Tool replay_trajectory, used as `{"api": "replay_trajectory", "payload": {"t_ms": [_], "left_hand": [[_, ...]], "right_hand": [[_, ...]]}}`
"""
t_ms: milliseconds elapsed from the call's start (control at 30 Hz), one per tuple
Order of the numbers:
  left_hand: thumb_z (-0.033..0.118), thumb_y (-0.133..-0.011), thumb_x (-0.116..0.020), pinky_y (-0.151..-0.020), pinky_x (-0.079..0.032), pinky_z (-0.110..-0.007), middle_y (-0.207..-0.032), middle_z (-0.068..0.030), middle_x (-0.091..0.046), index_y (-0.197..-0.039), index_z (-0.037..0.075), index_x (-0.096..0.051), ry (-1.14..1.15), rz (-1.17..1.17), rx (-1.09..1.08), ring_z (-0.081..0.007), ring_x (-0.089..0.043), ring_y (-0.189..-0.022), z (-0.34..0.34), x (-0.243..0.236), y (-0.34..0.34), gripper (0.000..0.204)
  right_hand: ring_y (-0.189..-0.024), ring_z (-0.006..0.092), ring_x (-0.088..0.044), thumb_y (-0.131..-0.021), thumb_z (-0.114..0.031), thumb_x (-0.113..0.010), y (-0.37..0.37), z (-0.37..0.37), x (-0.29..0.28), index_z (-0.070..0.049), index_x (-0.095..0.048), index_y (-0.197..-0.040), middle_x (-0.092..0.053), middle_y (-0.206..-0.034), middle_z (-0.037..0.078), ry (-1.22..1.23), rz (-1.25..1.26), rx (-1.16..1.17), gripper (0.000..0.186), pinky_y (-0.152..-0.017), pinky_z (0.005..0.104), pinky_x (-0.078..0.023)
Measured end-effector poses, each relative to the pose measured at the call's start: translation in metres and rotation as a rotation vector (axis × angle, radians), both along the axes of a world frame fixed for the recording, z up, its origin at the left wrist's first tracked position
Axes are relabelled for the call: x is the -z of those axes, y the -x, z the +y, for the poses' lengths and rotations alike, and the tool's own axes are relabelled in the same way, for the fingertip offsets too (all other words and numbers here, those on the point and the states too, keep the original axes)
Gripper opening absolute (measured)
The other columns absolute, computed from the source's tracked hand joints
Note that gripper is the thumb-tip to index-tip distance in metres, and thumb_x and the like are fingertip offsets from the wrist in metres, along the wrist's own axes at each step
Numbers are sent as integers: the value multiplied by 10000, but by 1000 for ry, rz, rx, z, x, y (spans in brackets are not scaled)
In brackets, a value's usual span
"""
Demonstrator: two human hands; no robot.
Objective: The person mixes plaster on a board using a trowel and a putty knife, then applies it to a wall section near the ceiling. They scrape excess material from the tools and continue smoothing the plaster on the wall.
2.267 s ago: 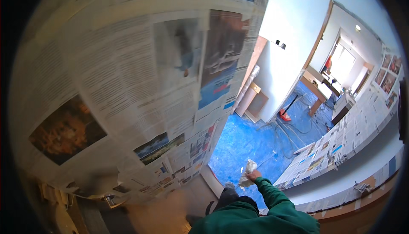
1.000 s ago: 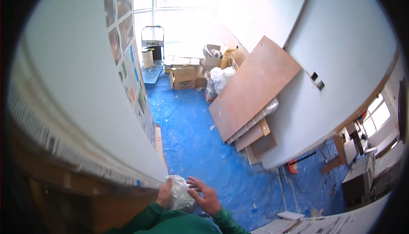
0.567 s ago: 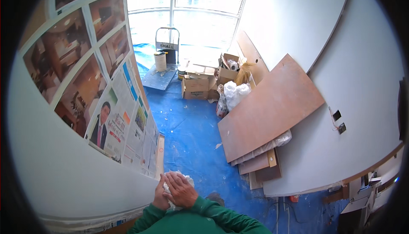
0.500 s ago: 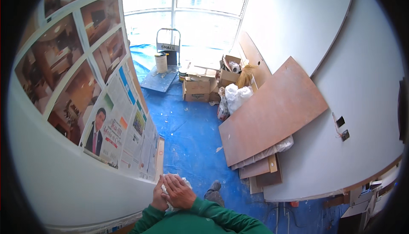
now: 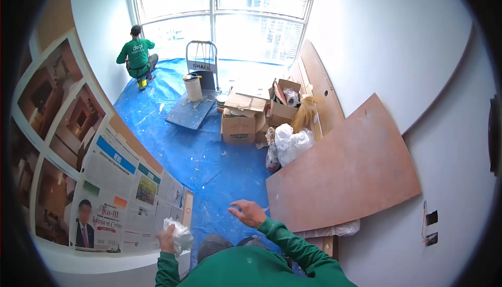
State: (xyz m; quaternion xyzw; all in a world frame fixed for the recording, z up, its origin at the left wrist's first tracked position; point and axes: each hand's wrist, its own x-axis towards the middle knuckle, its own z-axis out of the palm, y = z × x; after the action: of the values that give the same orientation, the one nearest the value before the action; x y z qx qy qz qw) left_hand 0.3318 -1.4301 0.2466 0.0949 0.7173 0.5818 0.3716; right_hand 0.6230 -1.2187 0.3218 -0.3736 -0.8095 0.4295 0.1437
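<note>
White bundle (image 5: pixel 179 236): crumpled, plastic-looking; located at the left hand, low in the view, just beside the newspaper-covered panel (image 5: pixel 127 198).
Left hand (image 5: pixel 167 239): fingers closed on the left side of the bundle; contact on the hidden side cannot be told.
Right hand (image 5: pixel 249 214): empty, fingers parted and slightly bent; above the blue sheet (image 5: pixel 209 164), apart from the bundle, near the left edge of the brown board (image 5: pixel 342 172).
Step in hand: judged to be one-handed holding of the bundle, right hand free.
Next move: judged to call for a secure left grip and clearance from the panel; two-handed handling would require the right hand to cross over.
Far floor: co-worker (image 5: pixel 137 56) crouched near the window (image 5: pixel 256 33), well apart from both hands.
</note>
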Motion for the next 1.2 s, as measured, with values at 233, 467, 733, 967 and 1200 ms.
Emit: {"api": "replay_trajectory", "payload": {"t_ms": [233, 467, 733, 967, 1200], "left_hand": [[214, -782, -632, -659, -484, -406, -859, -110, -662, -865, 50, -692, 1020, 362, 457, -266, -623, -753, -89, 194, 50, 193], [289, -828, -574, -727, -492, -469, -1003, -116, -684, -908, 164, -728, 1179, 489, 1155, -324, -648, -883, 24, 264, 88, 214], [498, -864, -616, -651, -424, -456, -731, -238, -625, -795, -14, -675, 385, 640, 580, -380, -578, -666, 539, 125, 254, 520], [378, -905, -636, -470, -388, -288, -578, -32, -587, -589, 15, -610, -52, 343, 428, -103, -504, -489, 817, -96, 248, 482], [174, -846, -710, -522, -453, -259, -675, -55, -651, -744, -29, -677, 197, 103, 559, -115, -601, -585, 927, -38, 208, 229]], "right_hand": [[-910, 276, -675, -909, -386, -607, 21, 140, 19, -55, -670, -1118, -701, -1015, 154, 262, 31, -13, 396, -806, 377, -523], [-887, 177, -692, -906, -350, -623, 66, 286, 60, -33, -666, -1142, -710, -983, 115, 543, -18, 190, 398, -805, 314, -525], [-811, 173, -701, -903, -329, -630, 102, 461, 32, -18, -680, -1102, -721, -938, 115, 448, 55, 435, 373, -766, 306, -538], [-761, 145, -695, -900, -254, -645, 106, 597, 94, 13, -682, -1067, -714, -903, 88, 608, 202, 714, 317, -695, 267, -541], [-750, 145, -692, -903, -230, -628, 139, 772, 206, 25, -676, -1058, -709, -898, 76, 752, 249, 753, 302, -628, 246, -531]]}}
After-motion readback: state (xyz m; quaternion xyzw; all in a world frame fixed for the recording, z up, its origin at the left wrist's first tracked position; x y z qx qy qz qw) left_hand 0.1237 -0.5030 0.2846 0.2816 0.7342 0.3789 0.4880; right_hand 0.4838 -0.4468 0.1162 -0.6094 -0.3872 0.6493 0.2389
